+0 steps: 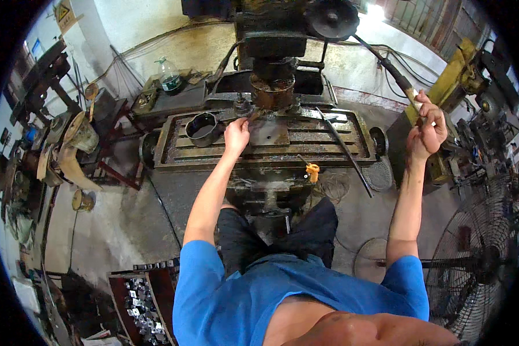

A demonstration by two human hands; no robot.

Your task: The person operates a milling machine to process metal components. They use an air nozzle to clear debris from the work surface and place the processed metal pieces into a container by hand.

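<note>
My right hand (428, 128), raised at the right, has its fingers curled round the end of a long machine lever (393, 70). The lever slants down from the dark round hub of a drilling or milling machine (271, 49). Over the slotted metal worktable (181, 155), my left hand (236, 136) is closed in a pinch. A small brown brush-like tool (254, 116) sticks out of its fingertips toward the rusty spindle housing (272, 92). Under the spindle lies a flat metal plate (274, 135). Just left of my left hand stands a black pot (202, 130) with dark liquid.
A long metal bar (346, 153) lies slanted across the table's right side, past its front edge. A yellow object (312, 172) sits at the front edge. A large fan (484, 256) stands at lower right, and a bin of metal parts (141, 308) at lower left.
</note>
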